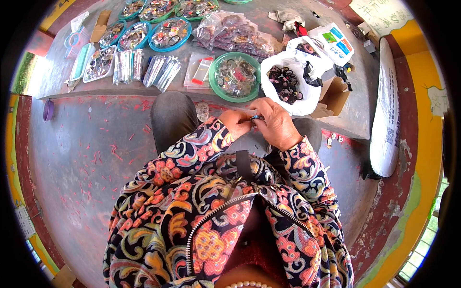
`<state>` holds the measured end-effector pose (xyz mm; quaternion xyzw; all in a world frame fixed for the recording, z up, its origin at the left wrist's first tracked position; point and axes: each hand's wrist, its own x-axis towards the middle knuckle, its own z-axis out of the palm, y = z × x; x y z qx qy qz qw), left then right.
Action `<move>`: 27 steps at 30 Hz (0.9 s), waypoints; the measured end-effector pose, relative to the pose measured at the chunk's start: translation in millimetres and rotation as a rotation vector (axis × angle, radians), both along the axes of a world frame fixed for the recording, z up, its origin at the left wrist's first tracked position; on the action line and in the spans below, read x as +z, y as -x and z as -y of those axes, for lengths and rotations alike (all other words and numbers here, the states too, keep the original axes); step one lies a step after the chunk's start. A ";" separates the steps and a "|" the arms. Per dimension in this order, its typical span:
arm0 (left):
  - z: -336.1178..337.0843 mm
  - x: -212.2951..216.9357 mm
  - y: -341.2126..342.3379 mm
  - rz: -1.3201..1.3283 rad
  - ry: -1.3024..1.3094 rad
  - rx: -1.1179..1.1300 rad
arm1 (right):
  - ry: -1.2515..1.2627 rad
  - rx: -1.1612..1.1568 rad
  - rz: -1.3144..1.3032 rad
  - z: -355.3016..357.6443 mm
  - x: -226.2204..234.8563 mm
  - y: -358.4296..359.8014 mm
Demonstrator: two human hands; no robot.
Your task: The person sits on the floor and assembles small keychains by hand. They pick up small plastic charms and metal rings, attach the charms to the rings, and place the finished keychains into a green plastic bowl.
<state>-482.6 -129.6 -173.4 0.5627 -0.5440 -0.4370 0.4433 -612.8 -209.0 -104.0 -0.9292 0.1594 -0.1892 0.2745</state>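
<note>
Smooth grey concrete floor (86,158) spreads around me, scuffed and scattered with thin red shreds, and to my right a yellow wall (422,77) has a dark red base, chipped and flaking. Ahead runs a raised grey ledge (357,103), hard and flat; my knees (172,115) come up close to its front edge. A long white sack (384,110) with rounded ends stands beyond its right side.

On the ledge, a crinkled white plastic bag (309,93) gapes around a tangle of dark loops (284,84), beside a stiff cardboard box (334,93) with its flaps up. The round green basin (230,97), thin-rimmed, brims with shiny transparent packets; further left sits a blue basket (169,49).

The basin and the bag lie just past my fingers, so forward the space is tight. Sideways there is more: floor stretches out well past both elbows.

My left hand (235,123) and right hand (277,123) meet above my lap, near the ledge's edge, fingers curled and tips pinched together on one small blue-and-dark piece (257,117). Skin covers much of it; its full shape I can't tell.
</note>
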 end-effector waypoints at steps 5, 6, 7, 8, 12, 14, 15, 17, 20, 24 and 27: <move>1.8 -3.1 -3.5 0.077 -0.048 0.048 | -0.065 0.013 0.066 3.0 -1.0 3.1; 2.8 -4.9 -2.1 0.104 -0.044 0.073 | -0.067 0.005 0.083 3.1 -2.4 3.9; 3.6 -6.5 -1.0 0.131 -0.041 0.097 | -0.069 -0.004 0.100 3.4 -5.3 4.8; 3.5 -8.3 -1.5 0.140 -0.032 0.093 | -0.072 -0.009 0.121 3.2 -7.8 4.5; 2.6 -10.3 -2.3 0.146 -0.001 0.076 | 0.124 0.040 0.134 7.4 -7.7 2.4; 1.3 -6.0 -0.7 0.128 0.010 0.072 | 0.128 0.048 0.118 7.1 -5.5 2.5; 0.3 -0.2 0.9 0.116 0.014 0.073 | 0.153 0.061 0.105 7.8 -5.8 3.0; -0.2 1.4 1.5 0.101 0.030 0.071 | 0.203 0.089 0.081 9.0 -7.0 2.8; 0.0 -6.9 0.5 0.053 0.055 0.041 | 0.201 0.101 0.063 8.5 -6.6 1.7; 2.2 -19.6 0.8 -0.093 0.003 0.006 | 0.211 0.084 0.041 8.8 -8.2 3.4; 2.4 -23.2 2.3 -0.219 -0.119 0.017 | 0.197 0.087 0.043 9.1 -9.4 3.4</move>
